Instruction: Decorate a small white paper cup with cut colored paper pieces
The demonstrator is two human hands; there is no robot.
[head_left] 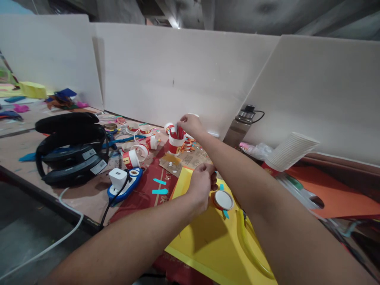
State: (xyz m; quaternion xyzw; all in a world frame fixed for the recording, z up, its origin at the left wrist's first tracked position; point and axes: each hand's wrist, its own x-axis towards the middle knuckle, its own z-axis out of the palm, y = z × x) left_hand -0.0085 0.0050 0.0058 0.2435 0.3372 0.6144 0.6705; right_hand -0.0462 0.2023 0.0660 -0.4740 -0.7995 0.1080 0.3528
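My right hand reaches to a red and white paper cup, fingers pinched at the upright red and grey pieces sticking out of it. What the fingertips grip is too small to make out. My left hand is closed above a yellow sheet; whatever lies in its fingers is hidden. Close to it, a cut-off cup bottom rests on the sheet with small blue strips at its edge. Two more blue strips lie on the red sheet to the left.
Cut cup pieces and a blue power strip with a white plug lie left. Black headphones sit farther left. A yellow curved tool, a bottle and stacked paper cups are on the right. White boards stand behind.
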